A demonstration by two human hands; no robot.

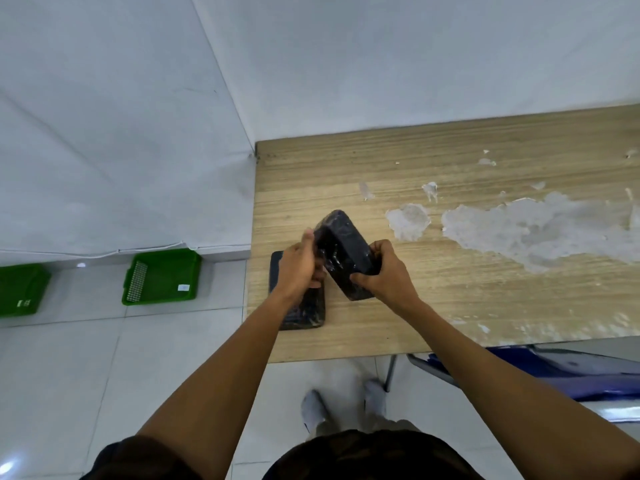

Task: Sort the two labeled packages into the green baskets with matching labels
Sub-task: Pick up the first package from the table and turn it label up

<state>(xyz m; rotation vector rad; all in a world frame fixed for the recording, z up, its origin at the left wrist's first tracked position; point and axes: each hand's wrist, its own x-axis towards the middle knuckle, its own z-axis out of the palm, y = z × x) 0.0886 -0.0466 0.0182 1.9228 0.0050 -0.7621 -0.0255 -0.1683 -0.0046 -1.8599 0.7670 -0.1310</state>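
Observation:
A dark plastic-wrapped package (344, 244) is tilted up off the wooden table (485, 289), gripped from both sides. My left hand (299, 268) holds its left side and my right hand (384, 271) holds its lower right end. A second dark package (304, 311) lies flat on the table near the left front corner, partly hidden under my left hand. Two green baskets stand on the floor to the left: one (162, 277) with a small white label near the wall, another (20, 289) cut off by the left edge. No label text on the packages is readable.
The table has a worn, peeling patch (536, 230) on its right half. A blue chair (561, 372) sits under the table's front right. White walls meet in a corner behind the table. The floor is pale tile; my feet (346, 403) stand at the table's front edge.

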